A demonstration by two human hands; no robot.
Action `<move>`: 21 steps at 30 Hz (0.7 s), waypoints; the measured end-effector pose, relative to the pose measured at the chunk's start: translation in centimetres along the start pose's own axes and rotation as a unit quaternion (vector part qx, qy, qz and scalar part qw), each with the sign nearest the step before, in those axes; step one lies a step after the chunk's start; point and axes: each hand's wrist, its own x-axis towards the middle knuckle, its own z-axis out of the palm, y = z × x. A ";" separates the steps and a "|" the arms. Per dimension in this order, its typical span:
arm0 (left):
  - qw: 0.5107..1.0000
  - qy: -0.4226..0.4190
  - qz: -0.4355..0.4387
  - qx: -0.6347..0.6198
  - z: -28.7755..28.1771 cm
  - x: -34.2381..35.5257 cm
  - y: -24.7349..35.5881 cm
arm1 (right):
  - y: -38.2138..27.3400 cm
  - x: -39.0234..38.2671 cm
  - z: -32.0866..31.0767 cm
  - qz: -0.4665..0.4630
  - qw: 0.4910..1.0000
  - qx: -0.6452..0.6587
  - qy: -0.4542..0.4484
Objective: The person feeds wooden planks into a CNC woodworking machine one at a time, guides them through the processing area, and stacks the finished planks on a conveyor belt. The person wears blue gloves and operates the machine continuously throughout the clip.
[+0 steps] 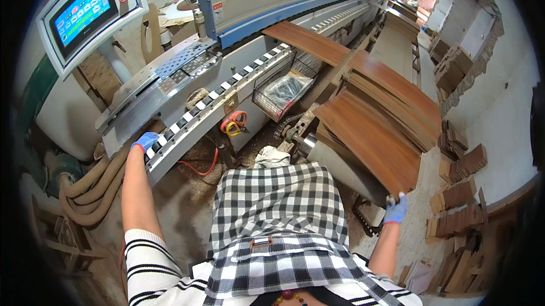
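My left hand [146, 141], in a blue glove, lies over the near end of the roller rail [211, 95] that runs along the machine's front. Its fingers look stretched out, with nothing held in them. To my right, my gloved right hand [395, 209] is closed on the near corner of a brown wood-grain board [372, 138]. That board lies slanted on top of a stack of similar panels [392, 104]. Another brown board [309, 42] reaches from the stack across to the machine's blue-edged beam [295, 11].
A control screen [83, 12] stands at upper left. Red-handled scissors [234, 123] hang below the rail, beside a wire basket [285, 90] holding a plastic-wrapped thing. Thick hoses [93, 192] curve at lower left. Stacked wood pieces [462, 164] line the right wall.
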 end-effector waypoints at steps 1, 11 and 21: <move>1.000 -0.011 -0.010 0.009 0.3 0.2 0.7 | -0.2 -1.5 -0.2 0.074 0.996 0.049 -0.029; 0.996 -0.029 -0.061 0.052 0.5 -1.2 6.1 | -0.9 -10.8 4.1 0.142 0.959 0.008 -0.244; 0.995 -0.028 -0.034 0.091 0.4 -1.4 4.8 | 2.4 -16.0 17.2 0.287 0.862 0.035 -0.416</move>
